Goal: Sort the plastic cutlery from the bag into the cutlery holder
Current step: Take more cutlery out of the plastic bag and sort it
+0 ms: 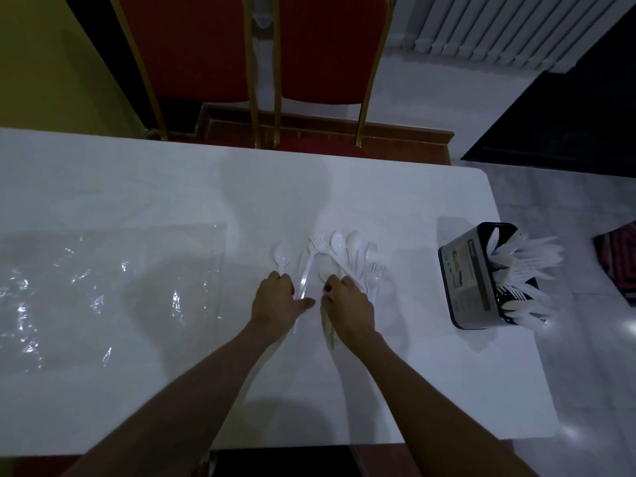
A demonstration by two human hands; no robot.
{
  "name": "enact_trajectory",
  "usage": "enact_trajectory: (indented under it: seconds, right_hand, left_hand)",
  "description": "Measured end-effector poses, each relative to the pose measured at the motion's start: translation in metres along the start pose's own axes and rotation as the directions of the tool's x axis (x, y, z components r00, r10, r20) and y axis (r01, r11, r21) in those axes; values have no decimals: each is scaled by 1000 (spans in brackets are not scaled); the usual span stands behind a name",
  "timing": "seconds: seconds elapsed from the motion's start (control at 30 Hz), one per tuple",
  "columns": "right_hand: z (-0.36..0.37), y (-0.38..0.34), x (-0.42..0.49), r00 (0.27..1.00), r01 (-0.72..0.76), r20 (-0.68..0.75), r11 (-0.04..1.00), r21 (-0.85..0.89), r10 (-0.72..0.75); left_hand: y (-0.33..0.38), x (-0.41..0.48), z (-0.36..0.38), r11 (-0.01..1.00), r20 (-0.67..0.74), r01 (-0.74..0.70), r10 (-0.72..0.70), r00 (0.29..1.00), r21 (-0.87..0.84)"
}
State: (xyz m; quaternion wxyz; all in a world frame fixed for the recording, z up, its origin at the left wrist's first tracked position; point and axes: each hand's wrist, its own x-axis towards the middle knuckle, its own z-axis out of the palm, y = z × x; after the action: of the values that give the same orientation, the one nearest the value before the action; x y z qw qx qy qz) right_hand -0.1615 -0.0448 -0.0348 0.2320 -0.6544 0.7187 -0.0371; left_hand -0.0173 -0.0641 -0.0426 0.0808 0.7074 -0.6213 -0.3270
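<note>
Though grip unclear, left hand and right hand curled upon cutlery pile.

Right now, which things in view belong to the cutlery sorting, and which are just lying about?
Job: plastic cutlery loose on the table, cutlery holder, clear plastic bag, left hand, right hand.
Lying about: red chairs, radiator.
</note>
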Motion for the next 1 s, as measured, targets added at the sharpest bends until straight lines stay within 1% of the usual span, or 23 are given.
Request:
enact_trajectory:
  seconds: [0.1,0.2,0.37,0.47,0.57,0.67,0.73,0.77,0.83,0.9,1.0]
  right_hand:
    - [0,3,-1,992,-121,-23,989,82,124]
    - [-1,6,3,975,-220,4,966,135,222]
    - [-11,9,7,946,-321,33,919,227,322]
    - [-19,14,9,920,-379,22,878,291,390]
    - [-24,18,8,912,-383,-13,865,324,409]
    - [-25,15,4,921,-344,-79,891,297,381]
    - [-23,8,1,940,-273,-138,932,239,311]
    - [-21,4,1,957,-227,-141,956,188,255]
    - [-16,-5,1,979,-188,-65,977,98,195]
    - [-11,-11,2,974,-227,12,973,41,227]
    - [-4,-12,1,950,-312,33,950,22,311]
  left_hand:
    - [4,-1,3,999,29,33,-32,999,-11]
    - [0,-2,2,998,82,65,-66,994,6]
    - [-12,-12,-12,995,113,95,-97,989,18]
    - [-19,-15,-25,994,123,103,-97,988,-43]
    - [-24,-16,-37,988,113,108,-95,989,-106]
    - [-29,-17,-44,984,140,104,-83,987,-148]
    - [-32,-19,-46,982,157,99,-73,985,-162]
    - [-32,-20,-46,979,161,104,-75,984,-175]
    - [-32,-23,-47,973,164,113,-81,983,-202]
    - [-33,-25,-48,968,167,125,-89,982,-217]
    - [-39,-26,-47,955,182,155,-110,977,-253]
